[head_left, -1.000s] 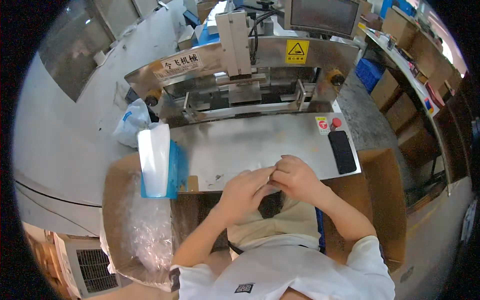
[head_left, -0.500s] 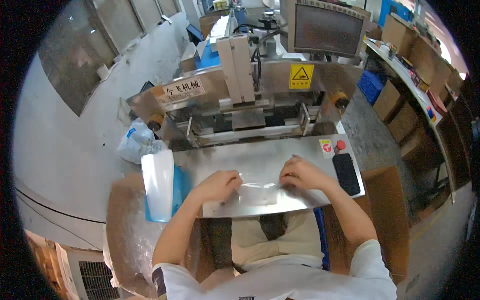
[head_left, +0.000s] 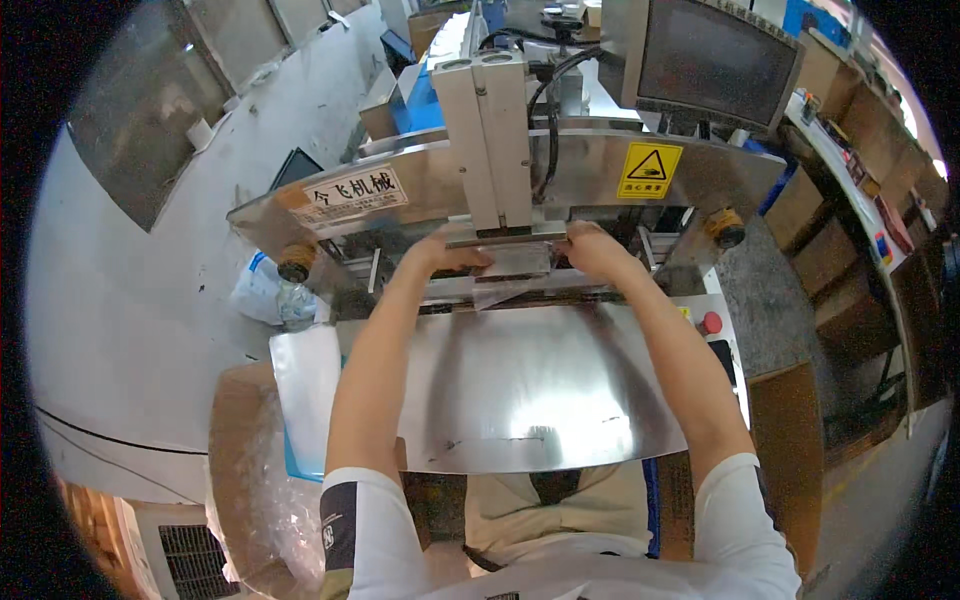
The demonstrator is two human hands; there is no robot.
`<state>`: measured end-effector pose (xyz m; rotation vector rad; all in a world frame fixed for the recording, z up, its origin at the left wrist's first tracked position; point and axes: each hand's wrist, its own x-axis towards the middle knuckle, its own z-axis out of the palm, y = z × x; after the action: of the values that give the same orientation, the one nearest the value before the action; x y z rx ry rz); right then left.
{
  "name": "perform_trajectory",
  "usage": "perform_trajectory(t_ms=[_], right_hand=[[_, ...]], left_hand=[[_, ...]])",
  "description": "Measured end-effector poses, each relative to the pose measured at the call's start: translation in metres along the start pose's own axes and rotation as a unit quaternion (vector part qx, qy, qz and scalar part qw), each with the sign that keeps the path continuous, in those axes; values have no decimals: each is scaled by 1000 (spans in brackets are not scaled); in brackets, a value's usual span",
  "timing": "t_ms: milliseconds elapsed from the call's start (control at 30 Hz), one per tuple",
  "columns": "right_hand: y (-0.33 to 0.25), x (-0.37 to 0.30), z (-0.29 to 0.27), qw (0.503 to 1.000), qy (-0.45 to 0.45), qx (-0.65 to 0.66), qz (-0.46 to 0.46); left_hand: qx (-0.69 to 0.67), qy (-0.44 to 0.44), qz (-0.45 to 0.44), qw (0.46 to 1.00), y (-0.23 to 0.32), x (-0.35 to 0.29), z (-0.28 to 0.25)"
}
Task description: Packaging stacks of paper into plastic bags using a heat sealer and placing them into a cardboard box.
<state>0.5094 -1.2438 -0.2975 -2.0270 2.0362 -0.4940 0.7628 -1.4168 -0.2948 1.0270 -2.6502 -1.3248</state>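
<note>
Had lain flat on the steel table [head_left: 520, 400] half a second before, smoothing the clear bag [head_left: 512, 280] near the front edge. Now stretched both arms far out toward the machine. Brought the clear bag along, up to the gap under the tall white block [head_left: 490, 130]. Held it with the left hand [head_left: 455, 255] at its left end and the right hand [head_left: 590, 245] at its right end. Kept the fingers of both hands curled down over the top edge of the bag, nearly closed. Hid the thumbs underneath, so could not tell how hard the pinch was. Left the lower part of the bag sticking out onto the back of the steel table, wrinkled and shiny. Meant feeding into the machine as the work in hand, no more smoothing.

Counted next:
- two hands, both busy
- one clear bag between them
- one white block above it
- one dark screen [head_left: 715, 60] up at the right
- one yellow warning sticker [head_left: 648, 170]
- two round knobs: left knob [head_left: 292, 270] and right knob [head_left: 727, 228]
- one red button [head_left: 710, 322]
- one flat black thing [head_left: 722, 360] just below the button
- one pile of spare bags [head_left: 305, 385] at the table's left side
- one brown box [head_left: 235, 420] with crinkly plastic inside
</note>
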Motion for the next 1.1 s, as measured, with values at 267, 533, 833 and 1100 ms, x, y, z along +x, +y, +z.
perform_trajectory(t_ms=[267, 533, 833, 1100], right_hand=[[-88, -25, 46, 993, 35, -104, -46], [-89, -9, 30, 993, -89, -62, 41], [-117, -36, 30, 992, -16, -128, 15], [-108, -44, 42, 989, 29, -146, -2]], left_hand=[[-194, 304, 7, 933, -61, 4, 76], [-300, 251, -130, 911, 7, -100, 96], [234, 381, 88, 890, 74, -209, 203], [243, 396, 94, 881, 64, -208, 246]])
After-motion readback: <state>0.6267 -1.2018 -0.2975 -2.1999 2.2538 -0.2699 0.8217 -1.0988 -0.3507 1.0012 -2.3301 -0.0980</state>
